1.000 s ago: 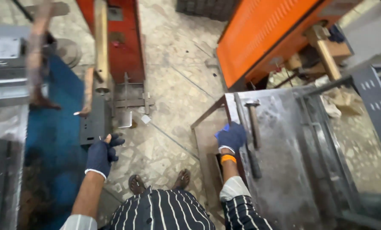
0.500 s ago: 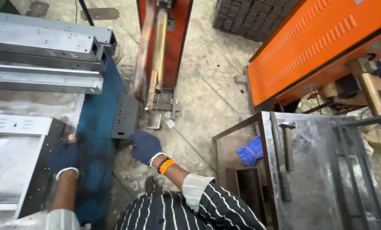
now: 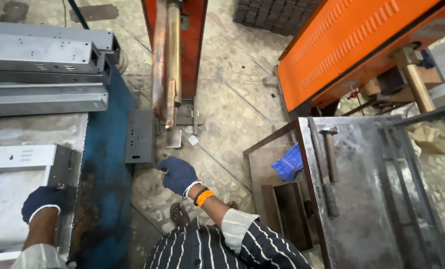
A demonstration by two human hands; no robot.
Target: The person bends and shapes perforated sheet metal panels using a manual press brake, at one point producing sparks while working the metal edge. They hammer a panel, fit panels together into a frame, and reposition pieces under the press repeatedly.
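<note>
Sheet-metal panel (image 3: 18, 189) lies under the gloved left hand (image 3: 43, 201), which grips its edge; right hand (image 3: 178, 174) hovers released beside a grey bracket (image 3: 139, 137).

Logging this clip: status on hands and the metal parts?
Left hand on the sheet-metal box. Right hand free, near the grey bracket. Nothing between them.
</note>
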